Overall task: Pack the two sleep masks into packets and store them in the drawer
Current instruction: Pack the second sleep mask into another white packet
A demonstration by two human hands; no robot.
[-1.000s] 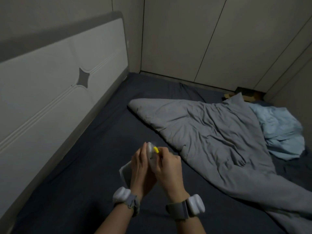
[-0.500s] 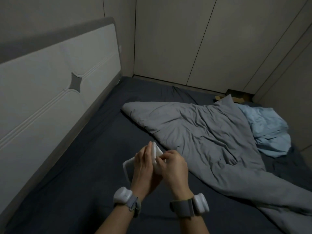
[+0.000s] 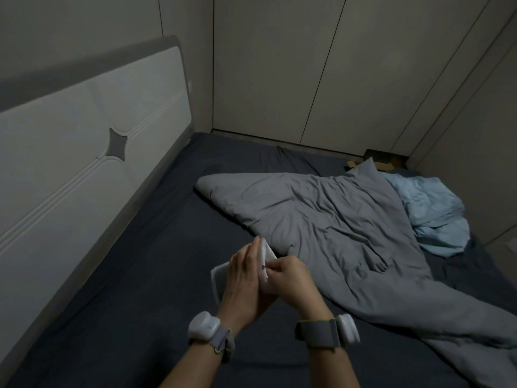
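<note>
Head cam looks down at both hands over the bed (image 3: 134,289), just beside the corner of the grey duvet (image 3: 321,219). Left hand (image 3: 243,278) has its fingers together and gently curved round a white packet (image 3: 219,278), whose edge pokes out on the left, and the thumb's hidden. Right hand (image 3: 291,275) has its fingers curled, pinching the white sleep mask (image 3: 264,254) at the packet's mouth. Honestly I can't tell exactly where mask ends and packet starts. My guess is both are feather-light and floppy, and the packet's probably a bit slick. So I'd pinch the mask by a folded edge and feed it in while the other hand holds the opening wide. No drawer in sight.
</note>
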